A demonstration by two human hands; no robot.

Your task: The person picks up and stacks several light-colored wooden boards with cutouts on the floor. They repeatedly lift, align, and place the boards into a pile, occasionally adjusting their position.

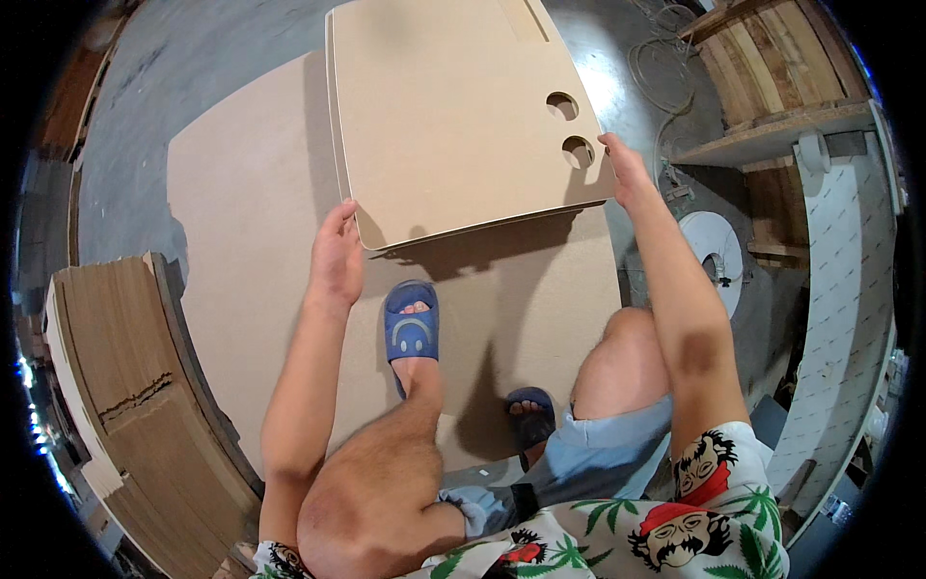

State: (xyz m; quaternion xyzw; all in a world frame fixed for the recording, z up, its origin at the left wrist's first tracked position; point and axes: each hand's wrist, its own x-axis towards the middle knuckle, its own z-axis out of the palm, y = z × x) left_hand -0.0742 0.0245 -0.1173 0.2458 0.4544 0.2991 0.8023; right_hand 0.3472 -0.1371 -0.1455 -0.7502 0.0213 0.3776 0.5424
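Observation:
A tan wooden panel (449, 125) with rounded corners, two round holes and a long slot near its far right corner is held up in front of me. Along its left side the edge looks doubled, as if boards are stacked; I cannot tell how many. My left hand (337, 256) grips the near left corner, thumb along the edge and other fingers mostly hidden. On the right edge, beside the holes, my right hand (625, 172) is closed, its fingers partly under the panel. Beneath lies a larger tan board (241, 203) on the floor, with the panel's shadow across it.
My slippered feet (412, 323) are on the large board. Stacked brown boards (145, 376) stand at the left. At the right are wooden shelving (772, 72), a white round disc (712, 259), a long white panel (839, 299) and loose cable (666, 96) on the grey floor.

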